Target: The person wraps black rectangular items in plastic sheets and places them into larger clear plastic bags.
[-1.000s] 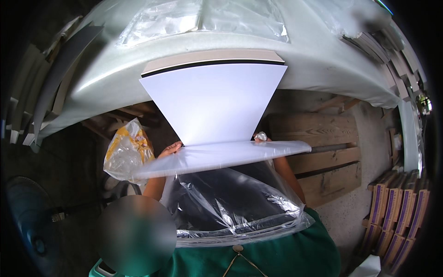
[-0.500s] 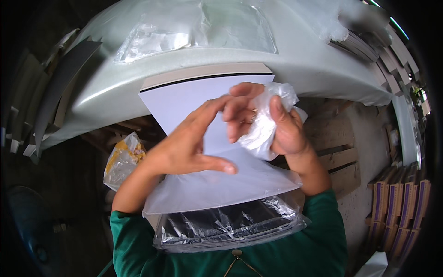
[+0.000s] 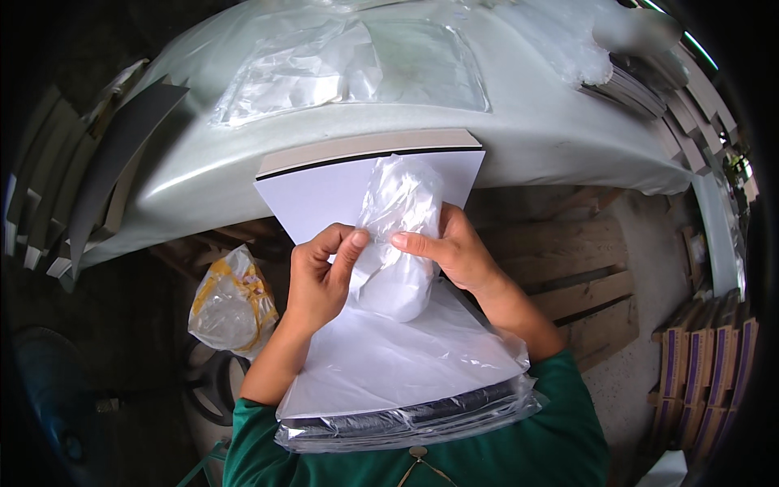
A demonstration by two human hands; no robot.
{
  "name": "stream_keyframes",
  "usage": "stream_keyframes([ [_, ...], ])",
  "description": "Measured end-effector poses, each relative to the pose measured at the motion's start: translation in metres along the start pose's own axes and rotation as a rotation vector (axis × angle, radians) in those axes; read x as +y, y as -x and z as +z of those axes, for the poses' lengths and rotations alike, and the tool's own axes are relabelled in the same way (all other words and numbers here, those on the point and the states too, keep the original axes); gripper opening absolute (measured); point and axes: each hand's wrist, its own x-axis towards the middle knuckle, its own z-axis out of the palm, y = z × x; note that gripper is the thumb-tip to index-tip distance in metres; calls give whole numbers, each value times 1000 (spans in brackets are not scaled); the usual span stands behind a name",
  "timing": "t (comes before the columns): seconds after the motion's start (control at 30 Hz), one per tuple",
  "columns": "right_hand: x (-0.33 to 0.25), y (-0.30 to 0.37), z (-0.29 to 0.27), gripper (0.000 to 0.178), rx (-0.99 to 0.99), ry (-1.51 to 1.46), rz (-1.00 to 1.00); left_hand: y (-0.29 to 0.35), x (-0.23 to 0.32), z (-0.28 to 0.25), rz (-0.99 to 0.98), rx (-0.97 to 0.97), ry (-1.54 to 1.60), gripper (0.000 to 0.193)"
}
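A crumpled clear plastic bag (image 3: 398, 191) is held up in front of me, folded into a loose bundle. My left hand (image 3: 320, 272) is closed, pinching its left edge between thumb and forefinger. My right hand (image 3: 461, 250) is closed on its right side, thumb on the front and the other fingers hidden behind. Below the bag, a white board (image 3: 304, 199) leans from my lap to the table edge. A clear plastic sleeve (image 3: 398, 365) covers the board's near part. Under that, a dark stack in clear plastic (image 3: 422, 422) rests against me.
A table (image 3: 300, 130) under pale sheeting spans the far side, with flat clear bags (image 3: 324, 69) on it. Dark and grey boards (image 3: 122, 162) stand at the left. A yellow-marked plastic bag (image 3: 231, 300) hangs lower left. A wooden pallet (image 3: 580, 276) and stacked boxes (image 3: 698, 369) lie right.
The plastic bag has moved left and now stands more upright. My left hand, open and apart from it before, has closed on its edge. My right hand keeps its hold.
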Motion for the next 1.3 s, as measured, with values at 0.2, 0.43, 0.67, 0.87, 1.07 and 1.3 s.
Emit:
stream_keyframes([
  [0.2, 2, -8, 11, 23, 32, -166, 39, 1, -1, 0, 54, 99, 180, 22],
  [0.43, 3, -7, 22, 21, 79, -242, -6, 1, 3, 6, 62, 97, 42, 17],
  [0.67, 13, -2, 16, 28, -17, -315, 159, 4, -1, -7, 35, 88, 154, 15],
  [0.87, 12, -4, 19, 21, 88, -359, 98, 6, 1, -4, 140, 40, 95, 12],
  [1.07, 17, -2, 21, 26, 0, -456, 80, -3, -2, -2, 264, 162, -82, 15],
  [1.3, 10, 7, -6, 19, -175, -186, -49, 8, 2, -31, -413, -81, 854, 25],
])
